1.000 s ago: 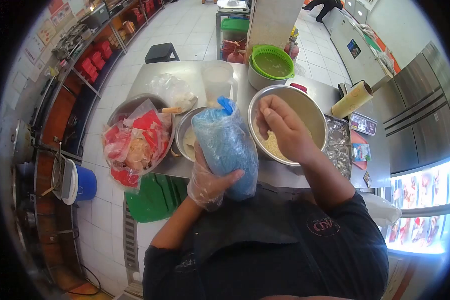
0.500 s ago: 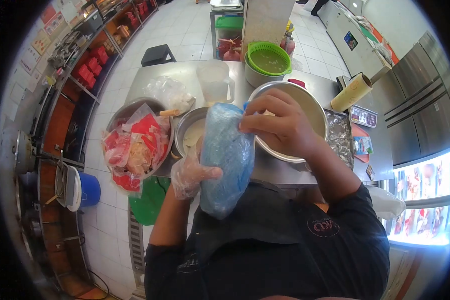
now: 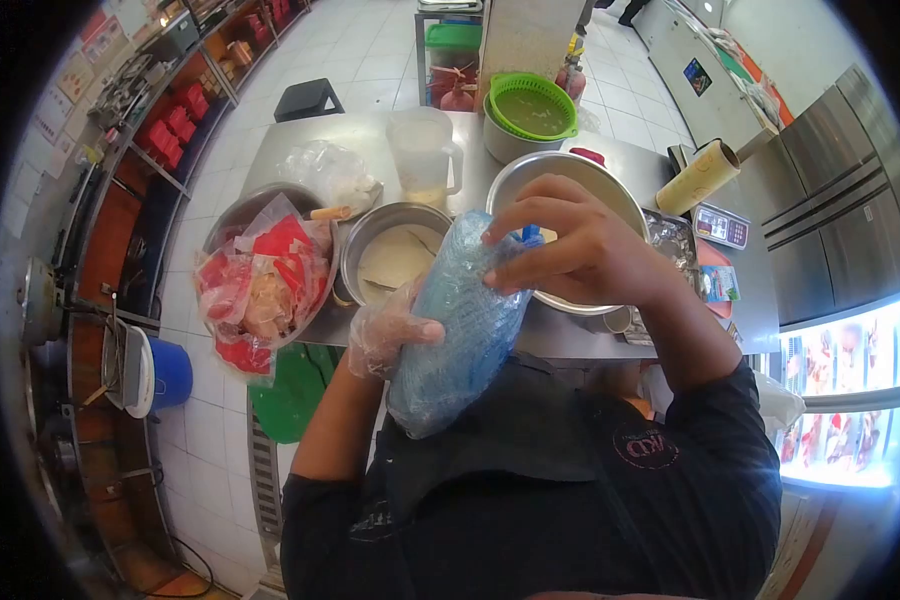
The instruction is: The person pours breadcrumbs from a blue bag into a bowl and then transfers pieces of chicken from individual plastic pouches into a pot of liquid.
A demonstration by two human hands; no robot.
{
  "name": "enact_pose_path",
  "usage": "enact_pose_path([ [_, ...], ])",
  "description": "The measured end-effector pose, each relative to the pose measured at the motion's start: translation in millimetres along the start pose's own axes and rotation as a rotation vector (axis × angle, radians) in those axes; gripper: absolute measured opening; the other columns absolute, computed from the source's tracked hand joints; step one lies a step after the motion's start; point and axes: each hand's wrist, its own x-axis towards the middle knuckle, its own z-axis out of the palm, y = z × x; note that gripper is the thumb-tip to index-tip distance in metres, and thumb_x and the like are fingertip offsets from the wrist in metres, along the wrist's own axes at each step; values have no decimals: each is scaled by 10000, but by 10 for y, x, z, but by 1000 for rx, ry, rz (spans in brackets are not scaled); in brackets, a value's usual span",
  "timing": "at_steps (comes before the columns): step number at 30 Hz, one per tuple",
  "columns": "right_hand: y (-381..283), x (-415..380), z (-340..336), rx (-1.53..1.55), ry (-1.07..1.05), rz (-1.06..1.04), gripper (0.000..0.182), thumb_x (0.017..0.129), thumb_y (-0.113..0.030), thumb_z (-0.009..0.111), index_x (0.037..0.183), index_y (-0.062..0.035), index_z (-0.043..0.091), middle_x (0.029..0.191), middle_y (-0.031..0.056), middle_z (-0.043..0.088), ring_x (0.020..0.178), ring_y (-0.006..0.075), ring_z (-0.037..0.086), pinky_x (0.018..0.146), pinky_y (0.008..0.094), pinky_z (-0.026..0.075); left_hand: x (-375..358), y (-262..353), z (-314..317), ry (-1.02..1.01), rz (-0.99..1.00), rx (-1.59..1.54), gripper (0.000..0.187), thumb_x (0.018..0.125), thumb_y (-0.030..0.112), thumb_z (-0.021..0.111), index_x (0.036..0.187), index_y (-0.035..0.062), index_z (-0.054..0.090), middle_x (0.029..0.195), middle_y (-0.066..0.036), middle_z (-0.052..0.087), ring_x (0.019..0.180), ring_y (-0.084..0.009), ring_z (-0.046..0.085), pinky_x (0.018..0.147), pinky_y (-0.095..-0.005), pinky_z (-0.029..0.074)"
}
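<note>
A long blue bundle in clear plastic [image 3: 460, 325] leans in front of my dark apron, its top tilted to the right. My left hand [image 3: 390, 338], in a clear disposable glove, is closed around its left side with the thumb across the front. My bare right hand [image 3: 580, 245] reaches over the upper right side, fingers bent and apart, fingertips at the plastic. A darker blue tip [image 3: 532, 235] shows beneath that hand. What lies inside the bundle cannot be made out.
Behind the bundle stand a metal bowl with pale liquid [image 3: 398, 250], a larger steel bowl [image 3: 620, 185] and a clear pitcher [image 3: 420, 150]. Left is a bowl of red and clear plastic packets [image 3: 270, 290]. A green colander [image 3: 532, 105], film roll [image 3: 698, 178] and scale [image 3: 722, 226] sit farther back.
The bundle has tilted, its top going right and its lower end left. My right fingers have spread from a pinch at its top edge and now lie over its upper side.
</note>
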Motion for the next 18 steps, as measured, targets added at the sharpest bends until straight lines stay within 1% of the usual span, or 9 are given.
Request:
enact_pose_path([
  [2, -6, -25, 9, -36, -16, -6, 171, 827, -175, 781, 992, -183, 741, 1145, -8, 671, 1060, 239, 601, 927, 396, 478, -10, 0, 46, 5, -10, -39, 1089, 631, 305, 857, 1522, -31, 327, 1356, -169, 556, 1219, -280, 583, 1060, -397, 465],
  [5, -14, -34, 39, -93, -45, -15, 154, 840, -122, 745, 987, -134, 700, 1111, 8, 666, 1064, 247, 603, 926, 414, 486, 36, -37, -13, -5, -41, -53, 1082, 627, 297, 839, 1519, -38, 326, 1352, -177, 556, 1201, -276, 593, 1042, -389, 476],
  [8, -8, -38, 89, 68, 4, 61, 94, 891, -81, 692, 975, -85, 650, 1094, 37, 658, 1046, 251, 605, 901, 398, 491, 29, -48, -63, -45, -90, -83, 1085, 627, 296, 829, 1521, -46, 319, 1351, -185, 558, 1187, -277, 603, 1038, -386, 478],
  [11, 23, -91, -26, 358, 54, 173, 59, 966, -82, 633, 1011, -53, 609, 1048, 73, 665, 989, 223, 617, 850, 351, 491, 38, -51, -28, -48, -100, -103, 1090, 628, 295, 828, 1524, -52, 313, 1350, -189, 562, 1179, -285, 608, 1043, -385, 476],
  [14, -25, -74, -9, 653, 112, 265, 66, 1039, -121, 554, 1039, -55, 565, 975, 84, 673, 890, 188, 621, 789, 313, 481, 28, -58, -47, -44, -114, -105, 1098, 630, 289, 835, 1530, -53, 307, 1352, -187, 564, 1181, -287, 607, 1050, -382, 470],
  [17, -22, -57, 64, 714, 133, 397, 100, 1075, -144, 488, 1063, -52, 527, 883, 61, 676, 822, 155, 620, 753, 306, 480, 29, -28, -46, -30, -126, -62, 1094, 636, 282, 845, 1533, -45, 310, 1351, -180, 564, 1182, -278, 605, 1052, -376, 465],
  [18, -49, -48, 46, 688, 101, 453, 104, 1079, -143, 475, 1063, -49, 517, 876, 63, 666, 813, 157, 616, 752, 308, 486, 28, -21, -28, -22, -130, -44, 1091, 639, 279, 849, 1533, -42, 313, 1350, -178, 565, 1181, -274, 605, 1052, -374, 464],
])
